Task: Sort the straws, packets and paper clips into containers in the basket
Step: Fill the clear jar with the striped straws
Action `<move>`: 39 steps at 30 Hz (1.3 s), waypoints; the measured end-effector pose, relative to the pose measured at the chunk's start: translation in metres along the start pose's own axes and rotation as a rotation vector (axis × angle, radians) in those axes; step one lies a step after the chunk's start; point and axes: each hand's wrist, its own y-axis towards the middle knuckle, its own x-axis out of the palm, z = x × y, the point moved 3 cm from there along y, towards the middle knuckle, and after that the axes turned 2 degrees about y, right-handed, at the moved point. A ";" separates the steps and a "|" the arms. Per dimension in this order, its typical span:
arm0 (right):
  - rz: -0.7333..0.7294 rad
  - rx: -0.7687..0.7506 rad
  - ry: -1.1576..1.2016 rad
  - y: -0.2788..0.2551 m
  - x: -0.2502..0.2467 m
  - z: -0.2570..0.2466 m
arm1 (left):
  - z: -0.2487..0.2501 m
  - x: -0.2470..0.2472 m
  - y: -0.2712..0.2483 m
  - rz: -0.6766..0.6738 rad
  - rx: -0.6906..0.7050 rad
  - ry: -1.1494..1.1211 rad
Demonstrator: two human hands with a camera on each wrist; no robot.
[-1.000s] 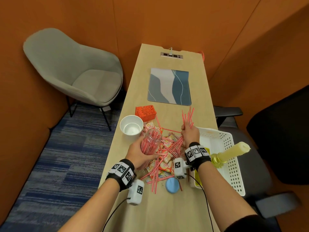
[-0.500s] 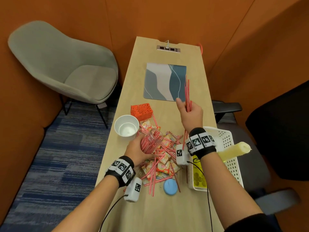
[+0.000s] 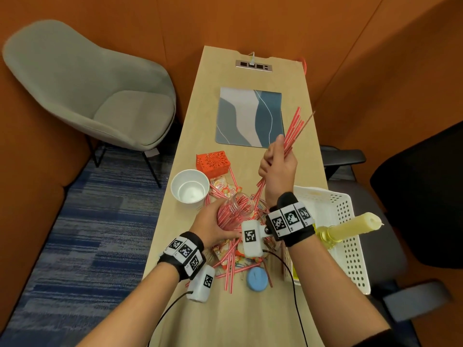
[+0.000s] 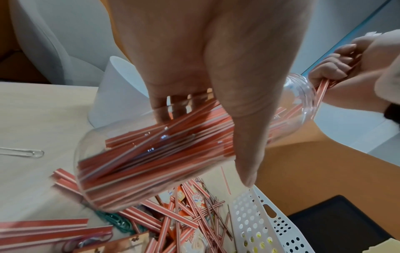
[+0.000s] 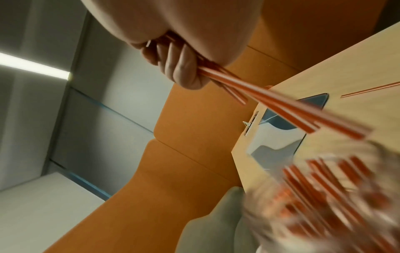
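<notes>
My left hand [image 3: 213,225] grips a clear plastic jar [image 3: 234,211] [image 4: 151,150], tilted with its mouth up and to the right, holding several red-and-white striped straws. My right hand [image 3: 276,166] [image 5: 179,68] holds a bundle of straws [image 3: 292,134] [image 5: 281,106] in its fist above the table, their lower ends pointing at the jar mouth [image 4: 305,97]. Loose straws, orange packets [image 3: 223,186] and paper clips [image 4: 23,152] lie in a pile under both hands. The white perforated basket [image 3: 348,221] stands at the right table edge.
A white paper cup [image 3: 190,186] and an orange perforated box [image 3: 213,162] stand left of the pile. A blue lid [image 3: 256,279] lies near the front. A yellow candle holder with a candle [image 3: 350,227] sits in the basket. A placemat [image 3: 250,116] lies farther back.
My right hand lifted a bundle of straws off the pile, then tilted it and brought its lower ends down toward the jar mouth. The left hand kept hold of the jar.
</notes>
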 end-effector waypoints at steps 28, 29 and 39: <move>-0.261 0.034 -0.418 -0.034 -0.003 0.050 | 0.020 0.009 0.004 0.088 0.014 0.047; -0.276 0.017 -0.478 -0.033 -0.007 0.054 | 0.020 0.008 0.004 0.096 0.015 0.045; -0.369 -0.044 -0.597 -0.018 -0.039 0.040 | 0.027 -0.005 0.015 0.116 0.012 0.022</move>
